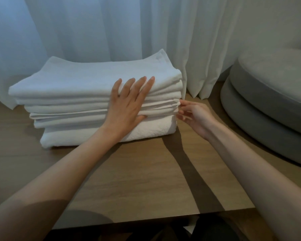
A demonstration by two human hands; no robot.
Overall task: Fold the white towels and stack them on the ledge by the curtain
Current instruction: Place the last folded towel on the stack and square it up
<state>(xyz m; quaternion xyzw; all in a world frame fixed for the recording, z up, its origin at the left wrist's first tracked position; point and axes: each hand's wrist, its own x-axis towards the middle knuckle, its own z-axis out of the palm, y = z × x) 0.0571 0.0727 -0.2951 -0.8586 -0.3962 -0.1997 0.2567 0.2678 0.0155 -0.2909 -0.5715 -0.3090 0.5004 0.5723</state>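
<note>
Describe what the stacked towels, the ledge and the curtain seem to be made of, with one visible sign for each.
Towels: soft woven cloth, probably cotton, matte; they crease and sag at the folds.
Ledge: wood or wood-look laminate, smooth; faint grain shows, which of the two I cannot tell.
Curtain: thin, sheer fabric; light glows through its hanging pleats.

Curtained corner with a wooden ledge and a grey seat.
A sheer white curtain (94, 32) fills the far side and hangs in soft folds down to the wooden ledge (137, 171), glowing cool blue at the left where daylight comes through. A darker brown band (195, 173) runs from near to far across the light wood. At the right stands a round grey cushioned seat (268, 110) in two tiers, with a plain pale wall (294, 23) behind it.
</note>
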